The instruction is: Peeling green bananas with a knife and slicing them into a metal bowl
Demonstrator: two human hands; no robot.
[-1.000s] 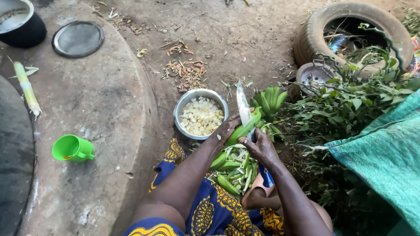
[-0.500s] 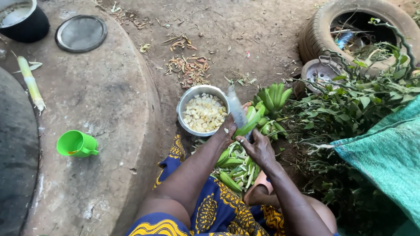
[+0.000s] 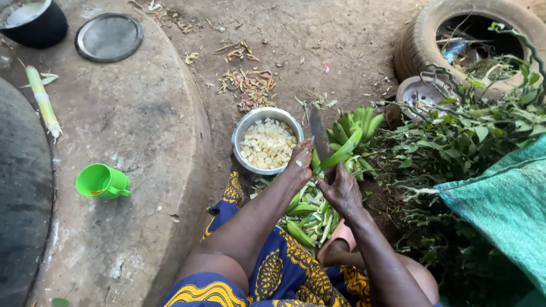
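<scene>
Just beside the metal bowl [image 3: 267,142] of pale cut pieces, both hands work over a heap of green peels [image 3: 310,213] on the dirt ground [image 3: 318,45]. The left hand [image 3: 300,162] has its fingers curled around a green banana [image 3: 340,153], which slants up and to the right near the bowl's rim. The right hand [image 3: 341,190] has its fingers wrapped tight on the handle of a knife [image 3: 319,136] — the blade stands nearly upright, its edge against the banana. A bunch of unpeeled green bananas [image 3: 355,122] lies just behind the hands. To the left, on a round concrete slab [image 3: 125,125], sit a green plastic cup [image 3: 102,182], a flat round lid [image 3: 109,37] and a dark pot [image 3: 31,20]. On the right are leafy branches [image 3: 455,136], an old tyre [image 3: 472,40] and a green woven sack [image 3: 506,204].
</scene>
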